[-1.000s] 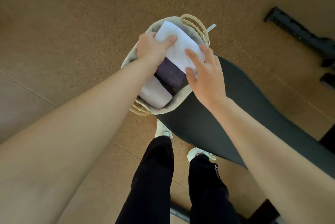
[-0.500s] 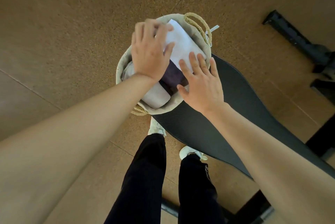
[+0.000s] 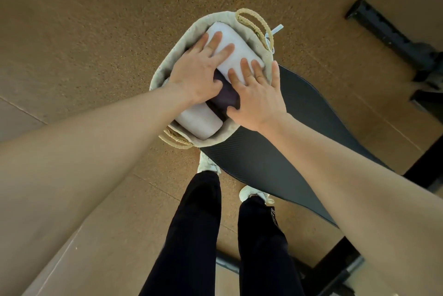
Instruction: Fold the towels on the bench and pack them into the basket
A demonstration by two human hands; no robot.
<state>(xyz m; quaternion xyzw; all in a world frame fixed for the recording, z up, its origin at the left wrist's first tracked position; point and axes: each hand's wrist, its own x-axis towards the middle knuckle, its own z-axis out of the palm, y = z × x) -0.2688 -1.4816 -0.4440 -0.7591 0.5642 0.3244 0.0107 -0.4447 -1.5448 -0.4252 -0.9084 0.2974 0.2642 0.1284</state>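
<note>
A cloth-lined basket [image 3: 167, 65] with woven straw handles stands at the end of a black padded bench [image 3: 275, 161]. Three folded towels lie side by side inside it: a white towel [image 3: 233, 39] at the far end, a dark purple towel [image 3: 227, 97] in the middle, a pale lilac towel [image 3: 200, 121] nearest me. My left hand [image 3: 196, 72] lies flat, fingers spread, on the white towel and over part of the purple one. My right hand [image 3: 256, 94] presses flat on the white towel's near end, thumb along the basket's right rim.
The brown speckled floor [image 3: 96, 31] surrounds the bench. My legs in black trousers [image 3: 191, 235] and white shoes stand at the bench's left edge. A black metal frame [image 3: 388, 34] lies on the floor at the upper right; bench legs show at the bottom right.
The white towel, held tilted above the basket a second ago, now lies down inside it. Both hands have gone from gripping it to pressing flat on top.
</note>
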